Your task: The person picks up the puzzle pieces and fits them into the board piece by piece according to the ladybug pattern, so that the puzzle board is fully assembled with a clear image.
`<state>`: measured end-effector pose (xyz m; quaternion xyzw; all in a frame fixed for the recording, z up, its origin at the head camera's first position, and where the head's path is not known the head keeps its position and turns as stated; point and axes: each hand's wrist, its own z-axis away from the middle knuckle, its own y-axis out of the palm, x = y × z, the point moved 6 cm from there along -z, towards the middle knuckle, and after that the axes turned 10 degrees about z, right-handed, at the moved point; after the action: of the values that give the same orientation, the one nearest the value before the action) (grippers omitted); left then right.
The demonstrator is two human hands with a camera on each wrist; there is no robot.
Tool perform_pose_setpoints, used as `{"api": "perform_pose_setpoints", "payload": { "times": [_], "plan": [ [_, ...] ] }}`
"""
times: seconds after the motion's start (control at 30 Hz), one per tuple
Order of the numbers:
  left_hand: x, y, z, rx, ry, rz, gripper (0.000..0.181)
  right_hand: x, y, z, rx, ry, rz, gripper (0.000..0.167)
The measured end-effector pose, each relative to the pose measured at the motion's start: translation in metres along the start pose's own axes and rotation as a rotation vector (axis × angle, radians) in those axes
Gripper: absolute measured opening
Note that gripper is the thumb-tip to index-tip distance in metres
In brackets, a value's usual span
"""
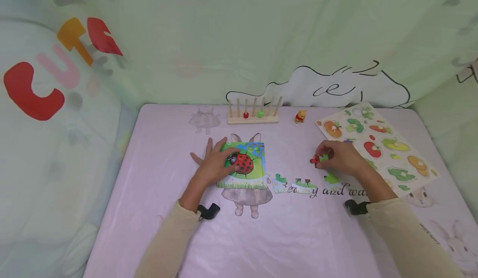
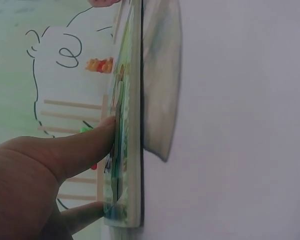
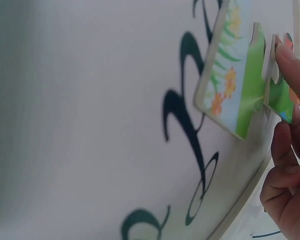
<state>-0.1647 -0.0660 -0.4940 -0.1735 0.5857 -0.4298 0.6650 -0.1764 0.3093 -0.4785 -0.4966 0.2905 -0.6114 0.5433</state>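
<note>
My left hand (image 1: 215, 164) lies over the left part of a square ladybug puzzle board (image 1: 242, 181), fingers spread. In the left wrist view its straight thumb and another finger touch the face of the board (image 2: 132, 165). At the right, my right hand (image 1: 341, 157) pinches a red and green puzzle piece (image 1: 315, 159) between thumb and fingers. The right wrist view shows this piece (image 3: 279, 100) tilted, close above a green puzzle piece with orange flowers (image 3: 231, 75). Two more puzzle pieces, one left (image 1: 279, 183) and one middle (image 1: 304, 185), lie between the hands.
A wooden peg stand (image 1: 253, 120) with a red and a green bead stands at the back edge. Beside it is a small yellow bear figure (image 1: 300, 116). A vegetable puzzle board (image 1: 407, 178) lies at the right, partly behind the right hand. Printed cloth covers the table.
</note>
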Motion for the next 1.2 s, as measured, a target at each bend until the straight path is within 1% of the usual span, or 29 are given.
{"api": "perform_pose_setpoints", "payload": {
  "times": [0.17,0.33,0.8,0.9,1.1,1.2],
  "plan": [
    [0.0,0.0,0.0,0.005,-0.004,-0.007,0.055,0.003,-0.003,0.002,-0.012,-0.024,-0.025,0.026],
    [-0.001,0.0,0.0,0.004,-0.001,-0.013,0.055,0.004,-0.006,0.003,0.005,-0.009,-0.074,0.019],
    [-0.002,-0.001,0.001,0.008,-0.006,-0.022,0.056,0.014,-0.008,0.005,0.049,0.01,-0.233,0.032],
    [-0.002,-0.001,0.0,0.004,-0.004,-0.025,0.056,0.015,-0.007,0.003,0.063,0.011,-0.272,0.032],
    [-0.003,-0.001,0.001,0.005,-0.007,-0.028,0.056,0.024,-0.005,0.003,0.112,-0.031,-0.35,0.033],
    [-0.003,-0.002,0.001,0.001,-0.005,-0.029,0.056,0.031,-0.005,0.002,0.133,-0.058,-0.368,0.033]
  ]
}}
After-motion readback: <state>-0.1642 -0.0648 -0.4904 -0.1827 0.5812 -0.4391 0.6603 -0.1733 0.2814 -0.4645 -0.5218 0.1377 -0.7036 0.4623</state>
